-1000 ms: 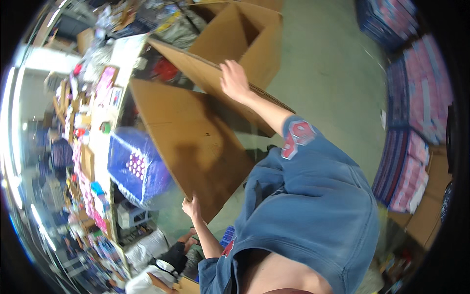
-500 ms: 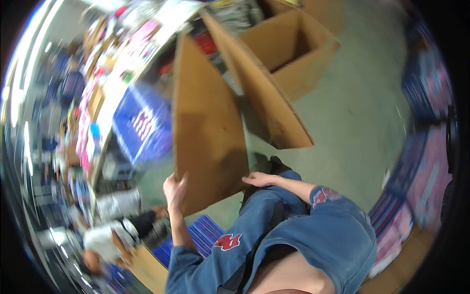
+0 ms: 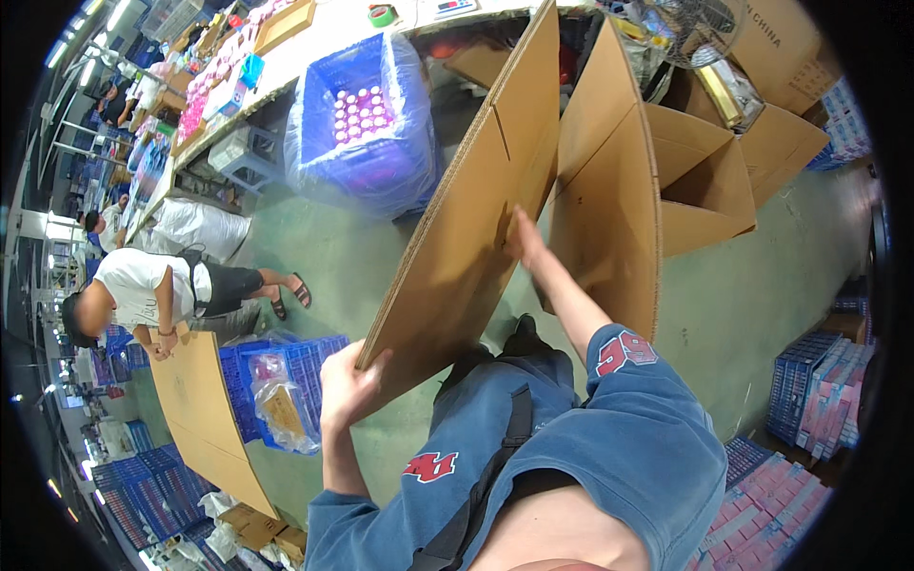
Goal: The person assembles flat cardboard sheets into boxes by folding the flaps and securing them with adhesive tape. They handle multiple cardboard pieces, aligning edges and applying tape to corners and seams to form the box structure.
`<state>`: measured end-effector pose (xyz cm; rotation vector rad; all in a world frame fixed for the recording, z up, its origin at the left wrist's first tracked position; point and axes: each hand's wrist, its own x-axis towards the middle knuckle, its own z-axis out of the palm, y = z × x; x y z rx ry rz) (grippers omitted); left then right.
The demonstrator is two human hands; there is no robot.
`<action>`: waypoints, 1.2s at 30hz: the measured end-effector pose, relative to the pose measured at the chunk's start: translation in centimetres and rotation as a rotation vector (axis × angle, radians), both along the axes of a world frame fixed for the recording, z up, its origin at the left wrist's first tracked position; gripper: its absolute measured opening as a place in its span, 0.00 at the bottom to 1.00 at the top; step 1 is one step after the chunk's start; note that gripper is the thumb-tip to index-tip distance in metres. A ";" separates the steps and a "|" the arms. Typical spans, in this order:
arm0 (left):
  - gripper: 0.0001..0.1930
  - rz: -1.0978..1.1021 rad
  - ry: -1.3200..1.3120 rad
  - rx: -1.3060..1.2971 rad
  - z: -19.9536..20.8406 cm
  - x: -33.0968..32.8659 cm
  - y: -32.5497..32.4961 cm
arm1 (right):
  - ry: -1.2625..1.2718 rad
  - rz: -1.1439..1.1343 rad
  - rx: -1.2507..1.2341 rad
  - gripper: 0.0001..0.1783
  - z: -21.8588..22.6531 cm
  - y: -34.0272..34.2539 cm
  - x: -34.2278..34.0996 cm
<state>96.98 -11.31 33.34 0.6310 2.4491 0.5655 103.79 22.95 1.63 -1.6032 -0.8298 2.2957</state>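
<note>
A large folded cardboard sheet (image 3: pixel 457 228) stands tilted on edge in front of me. At its near lower edge my left hand (image 3: pixel 350 383) is closed, with the thumb over the rim. My right hand (image 3: pixel 522 240) lies with stretched fingers against the sheet's right-hand face, slightly blurred. To the right of that hand another tall cardboard panel (image 3: pixel 609 190) stands on edge, apart from the held sheet near me. Where the two come close at the far end, I cannot tell whether they touch.
Beyond the sheet sits a blue crate (image 3: pixel 367 171) lined with clear plastic, holding bottles with pink-white caps. An open carton (image 3: pixel 705 224) and a fan (image 3: pixel 695 29) stand at the far right. A person (image 3: pixel 143 285) at left holds another cardboard sheet (image 3: pixel 205 409). Stacked packages (image 3: pixel 762 504) stand lower right.
My view has turned leftward. The right hand has gone from the sheet's near lower corner to farther up its face. The left hand keeps its hold on the edge.
</note>
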 end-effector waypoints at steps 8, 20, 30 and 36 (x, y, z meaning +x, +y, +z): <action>0.15 -0.260 0.249 0.026 16.4 -2.1 -9.1 | -0.024 -0.253 -0.338 0.75 -14.2 -14.7 -1.4; 0.18 -0.645 0.418 -0.154 28.4 -12.6 -17.7 | 0.447 -0.412 -0.270 0.70 -3.5 -6.9 -14.8; 0.19 -0.532 0.493 -0.254 37.8 -31.9 -7.7 | 0.663 0.053 0.672 0.55 17.4 -4.2 -31.1; 0.21 -0.692 0.540 -0.450 39.4 -45.2 1.2 | 0.483 0.049 1.107 0.59 13.7 -2.1 -37.5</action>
